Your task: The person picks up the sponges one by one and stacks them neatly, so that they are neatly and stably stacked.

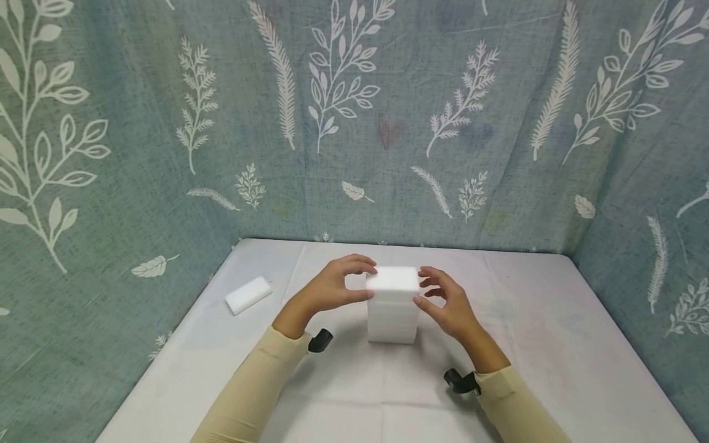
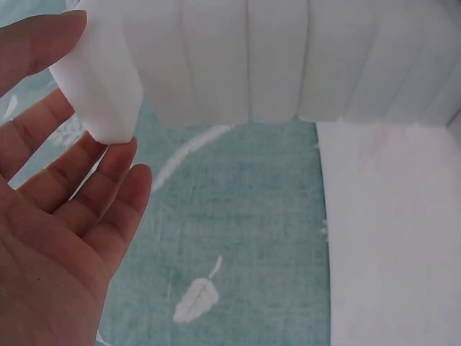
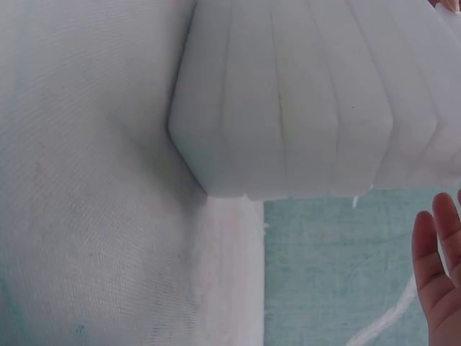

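Several white foam sponges (image 1: 392,323) stand in an upright stack on the cloth-covered table. My left hand (image 1: 336,284) grips the left end of the top sponge (image 1: 393,280), thumb on the near side and fingers toward the far side. In the left wrist view this sponge (image 2: 104,79) sits at a slight angle to the sponges below. At its right end, my right hand (image 1: 447,303) has the thumb at the near corner and the index finger toward the far corner. The right wrist view shows only part of that hand (image 3: 441,281), its lower fingers apart from the stack.
Another white sponge (image 1: 248,295) lies flat on the table at the left. White cloth covers the table (image 1: 532,320). Leaf-patterned green fabric (image 1: 388,203) rises behind it and at both sides. Each wrist carries a small black camera mount (image 1: 320,341).
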A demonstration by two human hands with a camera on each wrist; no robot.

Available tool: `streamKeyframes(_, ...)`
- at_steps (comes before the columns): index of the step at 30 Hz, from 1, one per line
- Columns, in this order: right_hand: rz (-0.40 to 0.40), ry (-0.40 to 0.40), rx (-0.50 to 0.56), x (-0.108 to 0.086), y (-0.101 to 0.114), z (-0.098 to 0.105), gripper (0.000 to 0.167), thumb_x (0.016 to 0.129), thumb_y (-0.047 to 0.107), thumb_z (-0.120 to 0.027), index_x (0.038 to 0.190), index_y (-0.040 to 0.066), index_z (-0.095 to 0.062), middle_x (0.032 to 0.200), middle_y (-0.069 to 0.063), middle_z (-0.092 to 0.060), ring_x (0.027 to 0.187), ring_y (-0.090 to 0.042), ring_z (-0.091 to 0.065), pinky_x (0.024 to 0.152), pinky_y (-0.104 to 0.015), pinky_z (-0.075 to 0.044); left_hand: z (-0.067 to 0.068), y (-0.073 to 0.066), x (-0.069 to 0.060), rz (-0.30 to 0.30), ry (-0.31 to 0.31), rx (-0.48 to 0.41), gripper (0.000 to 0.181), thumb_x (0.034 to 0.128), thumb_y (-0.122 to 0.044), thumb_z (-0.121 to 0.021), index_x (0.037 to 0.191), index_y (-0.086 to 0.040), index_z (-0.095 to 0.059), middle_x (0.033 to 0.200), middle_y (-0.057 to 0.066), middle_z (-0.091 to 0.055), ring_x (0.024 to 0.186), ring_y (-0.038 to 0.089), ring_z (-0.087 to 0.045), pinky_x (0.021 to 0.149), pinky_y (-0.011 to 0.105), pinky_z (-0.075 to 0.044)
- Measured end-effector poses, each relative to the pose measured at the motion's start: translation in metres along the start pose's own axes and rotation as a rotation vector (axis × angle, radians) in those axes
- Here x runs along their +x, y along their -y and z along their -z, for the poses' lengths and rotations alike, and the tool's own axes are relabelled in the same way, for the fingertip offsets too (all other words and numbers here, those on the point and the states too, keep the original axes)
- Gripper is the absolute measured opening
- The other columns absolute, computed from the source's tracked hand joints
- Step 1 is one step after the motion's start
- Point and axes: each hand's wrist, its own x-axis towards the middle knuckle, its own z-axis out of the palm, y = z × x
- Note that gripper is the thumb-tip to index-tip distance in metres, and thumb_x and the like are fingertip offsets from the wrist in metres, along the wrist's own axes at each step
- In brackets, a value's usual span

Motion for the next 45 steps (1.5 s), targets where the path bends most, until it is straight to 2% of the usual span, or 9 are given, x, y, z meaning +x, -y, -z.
streamKeyframes(8, 0.028, -0.013, -0.009, 0.001, 0.002, -0.001, 0.048, 0.084, -0.006, -0.071, 0.128, -0.006, -0.054, 0.12, -0.02, -0.058, 0.101, -0.035, -0.058, 0.078, -0.055, -0.052, -0.004, -0.001, 0.002, 0.001, 0.014, 0.009, 0.036, 0.0841, -0.024, -0.078, 0.116, -0.013, -0.067, 0.127, 0.003, -0.059, 0.115, 0.012, -0.054, 0.097, 0.031, -0.046)
streamKeyframes(15, 0.022, -0.012, -0.033, -0.005, 0.003, -0.002, 0.046, 0.084, -0.006, -0.071, 0.127, -0.006, -0.055, 0.116, -0.019, -0.06, 0.1, -0.04, -0.058, 0.079, -0.054, -0.053, -0.006, 0.0, 0.0, -0.013, 0.009, -0.013, 0.034, 0.0835, -0.023, -0.079, 0.115, -0.014, -0.067, 0.126, 0.0, -0.059, 0.114, 0.013, -0.055, 0.096, 0.04, -0.047)
streamKeyframes(19, 0.028, -0.011, -0.034, -0.006, 0.003, -0.002, 0.046, 0.084, -0.006, -0.071, 0.127, -0.006, -0.056, 0.119, -0.02, -0.059, 0.1, -0.038, -0.058, 0.079, -0.053, -0.053, -0.008, 0.001, -0.001, -0.024, 0.007, -0.02, 0.034, 0.0832, -0.021, -0.079, 0.114, -0.013, -0.067, 0.126, 0.003, -0.059, 0.113, 0.015, -0.055, 0.096, 0.044, -0.047)
streamKeyframes(22, 0.023, -0.01, -0.034, -0.006, 0.003, -0.002, 0.046, 0.084, -0.006, -0.071, 0.126, -0.006, -0.056, 0.121, -0.02, -0.059, 0.1, -0.036, -0.058, 0.079, -0.053, -0.053, -0.009, 0.002, -0.001, -0.027, 0.004, -0.019, 0.033, 0.083, -0.021, -0.079, 0.113, -0.013, -0.067, 0.126, 0.003, -0.059, 0.114, 0.015, -0.055, 0.096, 0.043, -0.047)
streamKeyframes(27, 0.028, -0.01, -0.028, -0.007, 0.004, -0.002, 0.045, 0.083, -0.006, -0.072, 0.126, -0.006, -0.056, 0.12, -0.02, -0.059, 0.1, -0.036, -0.058, 0.079, -0.054, -0.053, -0.01, 0.001, -0.002, -0.018, 0.002, -0.003, 0.033, 0.0827, -0.022, -0.079, 0.113, -0.015, -0.068, 0.125, -0.006, -0.058, 0.114, 0.013, -0.055, 0.096, 0.039, -0.048)
streamKeyframes(34, 0.012, 0.003, -0.018, -0.009, 0.001, -0.003, 0.045, 0.084, -0.005, -0.072, 0.126, -0.007, -0.056, 0.12, -0.021, -0.059, 0.101, -0.043, -0.058, 0.079, -0.055, -0.052, -0.012, 0.003, -0.005, -0.006, 0.014, 0.027, 0.034, 0.0839, -0.025, -0.078, 0.114, -0.016, -0.067, 0.127, -0.003, -0.058, 0.114, 0.012, -0.054, 0.095, 0.032, -0.047)
streamKeyframes(45, 0.01, -0.003, -0.02, -0.009, -0.001, -0.003, 0.045, 0.083, -0.005, -0.072, 0.126, -0.007, -0.056, 0.119, -0.021, -0.059, 0.1, -0.044, -0.057, 0.079, -0.056, -0.052, -0.013, 0.004, -0.004, 0.014, 0.018, 0.035, 0.036, 0.0829, -0.024, -0.079, 0.116, -0.016, -0.067, 0.128, -0.007, -0.056, 0.114, 0.012, -0.054, 0.095, 0.033, -0.047)
